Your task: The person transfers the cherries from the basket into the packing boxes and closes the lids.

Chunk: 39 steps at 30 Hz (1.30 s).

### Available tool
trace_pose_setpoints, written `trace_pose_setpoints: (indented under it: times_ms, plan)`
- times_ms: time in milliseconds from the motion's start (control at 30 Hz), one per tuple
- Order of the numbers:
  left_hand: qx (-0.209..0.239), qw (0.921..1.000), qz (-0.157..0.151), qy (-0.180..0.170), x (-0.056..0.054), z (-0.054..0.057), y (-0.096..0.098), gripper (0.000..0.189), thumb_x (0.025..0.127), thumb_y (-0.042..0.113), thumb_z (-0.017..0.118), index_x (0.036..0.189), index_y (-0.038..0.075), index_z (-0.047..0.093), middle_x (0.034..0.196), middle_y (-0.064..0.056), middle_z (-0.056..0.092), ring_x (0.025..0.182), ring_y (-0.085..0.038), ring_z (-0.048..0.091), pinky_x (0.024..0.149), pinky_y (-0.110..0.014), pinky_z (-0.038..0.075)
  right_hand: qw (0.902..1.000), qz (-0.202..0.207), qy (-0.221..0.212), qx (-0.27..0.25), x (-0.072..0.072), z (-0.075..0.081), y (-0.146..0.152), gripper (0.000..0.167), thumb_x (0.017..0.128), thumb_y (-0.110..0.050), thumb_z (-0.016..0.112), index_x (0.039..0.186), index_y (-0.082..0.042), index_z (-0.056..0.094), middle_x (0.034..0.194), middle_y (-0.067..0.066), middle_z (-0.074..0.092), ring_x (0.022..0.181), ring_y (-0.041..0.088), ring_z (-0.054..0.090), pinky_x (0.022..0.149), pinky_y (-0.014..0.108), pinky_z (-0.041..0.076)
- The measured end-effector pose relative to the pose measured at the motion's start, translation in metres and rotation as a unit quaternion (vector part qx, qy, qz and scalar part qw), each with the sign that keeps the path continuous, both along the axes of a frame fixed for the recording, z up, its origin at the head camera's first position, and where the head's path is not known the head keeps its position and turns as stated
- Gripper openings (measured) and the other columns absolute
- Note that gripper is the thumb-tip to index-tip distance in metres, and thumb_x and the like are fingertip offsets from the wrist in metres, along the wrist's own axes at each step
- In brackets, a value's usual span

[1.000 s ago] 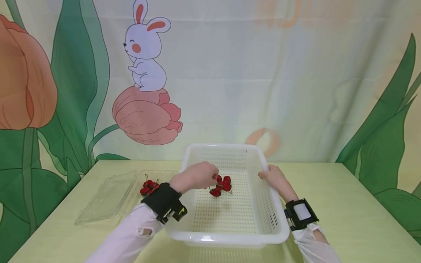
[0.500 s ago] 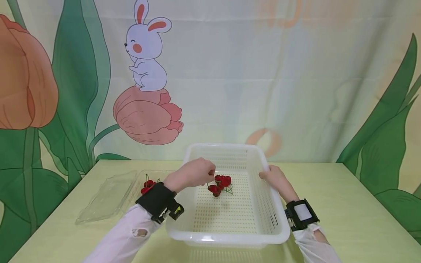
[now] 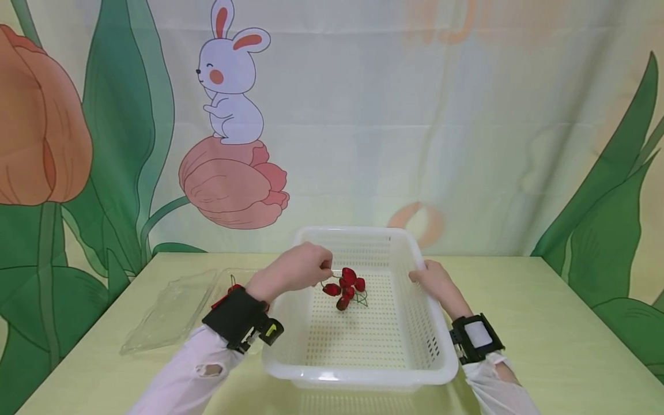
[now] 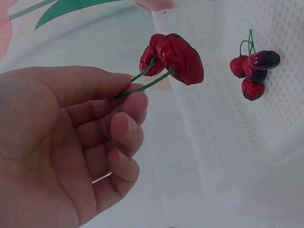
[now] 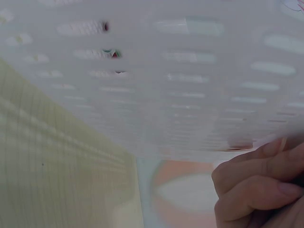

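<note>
My left hand (image 3: 298, 268) is over the left side of a white plastic basket (image 3: 358, 376). In the left wrist view, its thumb and index finger pinch the green stems of a pair of red cherries (image 4: 183, 59), while the other fingers curl loosely. More cherries (image 4: 254, 69) with green stems lie in a cluster on the basket's perforated floor. The basket's right rim is gripped by my right hand (image 3: 437, 285). From the right wrist view, the curled fingers (image 5: 256, 190) show beside the slotted outer wall; the thumb is mostly hidden.
Left of the basket stands a clear plastic box, partly behind my left forearm, with red cherries (image 3: 233, 287) in it. Its clear lid (image 3: 168, 314) lies folded out further left. A printed curtain (image 3: 353, 115) hangs behind the yellow table (image 3: 544, 334).
My left hand has drawn left and slightly up, pulling the pinched cherries apart from the cluster. The right hand keeps its grip on the rim, and the basket stays in place.
</note>
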<state>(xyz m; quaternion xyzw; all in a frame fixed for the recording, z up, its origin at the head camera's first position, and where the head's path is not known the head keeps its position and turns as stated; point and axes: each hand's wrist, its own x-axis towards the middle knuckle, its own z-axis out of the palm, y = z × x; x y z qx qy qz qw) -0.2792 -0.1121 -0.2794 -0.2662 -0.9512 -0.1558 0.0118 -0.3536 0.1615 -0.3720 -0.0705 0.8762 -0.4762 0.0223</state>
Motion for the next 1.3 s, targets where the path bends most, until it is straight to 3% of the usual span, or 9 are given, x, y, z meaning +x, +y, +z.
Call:
trace_pose_setpoints:
  times_ms: [567, 1300]
  plan:
    - [0.06, 0.9978, 0.026, 0.005, 0.005, 0.0, -0.018, 0.016, 0.087, 0.006, 0.051, 0.071, 0.008, 0.053, 0.058, 0.0, 0.05, 0.05, -0.012, 0.044, 0.05, -0.026, 0.03, 1.0, -0.002, -0.003, -0.002, 0.003, -0.001, 0.002, 0.035, 0.081, -0.007, 0.049, 0.109, 0.014, 0.045, 0.095, 0.026, 0.055, 0.072, 0.031, 0.06, 0.058, 0.04, 0.049]
    - [0.118, 0.9887, 0.091, 0.012, 0.013, 0.005, -0.042, 0.011, 0.088, 0.007, 0.054, 0.078, 0.005, 0.056, 0.061, -0.003, 0.05, 0.053, -0.016, 0.046, 0.048, -0.027, 0.033, 0.9999, -0.001, -0.013, -0.002, 0.001, 0.003, 0.0, 0.038, 0.08, -0.007, 0.048, 0.112, 0.013, 0.042, 0.098, 0.026, 0.054, 0.073, 0.031, 0.059, 0.058, 0.04, 0.049]
